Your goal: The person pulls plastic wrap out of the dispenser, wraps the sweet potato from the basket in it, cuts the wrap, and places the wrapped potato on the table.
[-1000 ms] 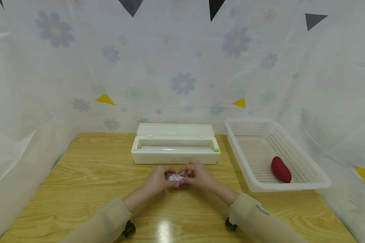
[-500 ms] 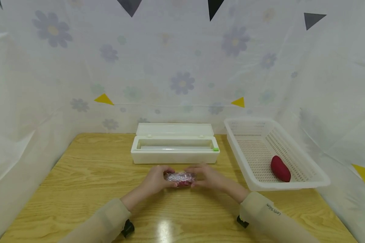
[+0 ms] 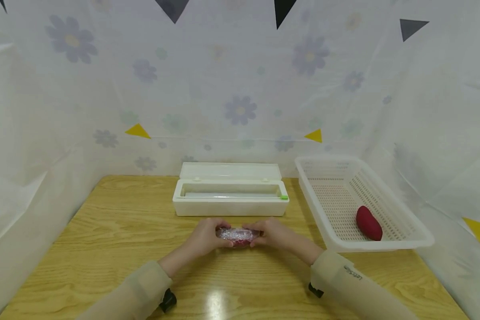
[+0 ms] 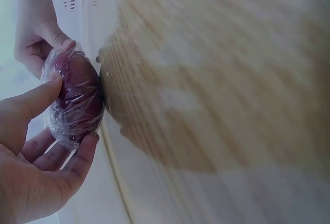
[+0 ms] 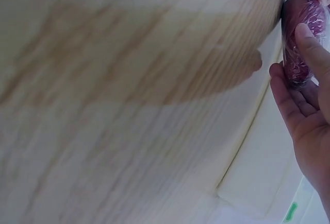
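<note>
The film-wrapped red object (image 3: 238,237) was between the left hand (image 3: 206,235), pinching its left end, and the right hand (image 3: 275,234), pinching its right, on the white box's (image 3: 230,207) near side.

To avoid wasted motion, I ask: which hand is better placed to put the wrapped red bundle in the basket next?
Probably the right hand: it grips the bundle at the end nearer the basket. The left hand holds the opposite end, farther away.
</note>
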The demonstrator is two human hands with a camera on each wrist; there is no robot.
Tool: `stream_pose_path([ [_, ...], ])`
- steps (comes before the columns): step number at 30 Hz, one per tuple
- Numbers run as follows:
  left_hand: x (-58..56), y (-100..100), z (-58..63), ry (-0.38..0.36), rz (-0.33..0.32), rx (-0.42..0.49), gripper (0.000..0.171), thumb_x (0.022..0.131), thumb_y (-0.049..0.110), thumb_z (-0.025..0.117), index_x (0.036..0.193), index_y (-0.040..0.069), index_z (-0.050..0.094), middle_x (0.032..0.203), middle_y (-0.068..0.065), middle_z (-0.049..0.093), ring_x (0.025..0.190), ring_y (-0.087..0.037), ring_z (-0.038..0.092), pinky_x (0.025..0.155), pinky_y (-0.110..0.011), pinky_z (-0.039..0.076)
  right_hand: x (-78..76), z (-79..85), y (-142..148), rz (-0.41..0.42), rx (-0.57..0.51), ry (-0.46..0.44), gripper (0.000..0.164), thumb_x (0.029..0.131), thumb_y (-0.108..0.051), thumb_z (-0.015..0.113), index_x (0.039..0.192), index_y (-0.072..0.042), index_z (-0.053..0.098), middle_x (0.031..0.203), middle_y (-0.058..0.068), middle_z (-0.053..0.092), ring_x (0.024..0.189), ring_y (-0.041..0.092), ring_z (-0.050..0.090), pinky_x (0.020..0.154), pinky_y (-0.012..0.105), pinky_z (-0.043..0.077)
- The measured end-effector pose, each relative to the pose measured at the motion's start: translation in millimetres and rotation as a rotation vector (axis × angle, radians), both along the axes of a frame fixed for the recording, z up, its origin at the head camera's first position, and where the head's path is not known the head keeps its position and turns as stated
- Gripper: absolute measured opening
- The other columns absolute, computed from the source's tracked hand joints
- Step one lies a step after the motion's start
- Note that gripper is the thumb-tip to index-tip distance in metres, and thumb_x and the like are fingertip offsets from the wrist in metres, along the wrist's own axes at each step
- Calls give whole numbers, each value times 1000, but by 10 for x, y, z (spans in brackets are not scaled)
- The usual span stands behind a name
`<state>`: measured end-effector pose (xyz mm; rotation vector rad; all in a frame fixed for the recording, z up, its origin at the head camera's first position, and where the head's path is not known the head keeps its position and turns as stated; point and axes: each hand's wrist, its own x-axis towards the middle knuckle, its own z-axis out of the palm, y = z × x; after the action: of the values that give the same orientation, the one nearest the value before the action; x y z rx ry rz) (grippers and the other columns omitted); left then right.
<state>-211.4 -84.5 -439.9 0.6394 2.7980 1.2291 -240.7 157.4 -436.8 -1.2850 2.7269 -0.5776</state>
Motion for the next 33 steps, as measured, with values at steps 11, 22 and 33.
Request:
stream_pose_path([
  [11,-18,-24,-27,6,-11,16,40,69,26,85,101,8,69,97,-3,69,86,-13,59,76,-32,49,0,-14,90,-102,-133,-165,38,78,-18,77,113,-10,62,100,0,66,88,13,63,73,21,52],
  [22,-29,-54,-38,-50,-49,59,44,71,33,83,104,9,67,100,-2,68,87,-15,61,76,-30,51,16,-8,84,-103,-112,-69,27,80,-18,75,105,-12,64,95,-4,66,83,6,60,73,21,51],
  [33,-47,-90,92,-194,-203,25,61,78,43,75,122,5,57,107,-9,63,89,-18,61,74,-32,51,122,15,61,82,-193,110,27,80,-13,74,104,-8,64,101,2,68,89,9,64,79,19,52],
])
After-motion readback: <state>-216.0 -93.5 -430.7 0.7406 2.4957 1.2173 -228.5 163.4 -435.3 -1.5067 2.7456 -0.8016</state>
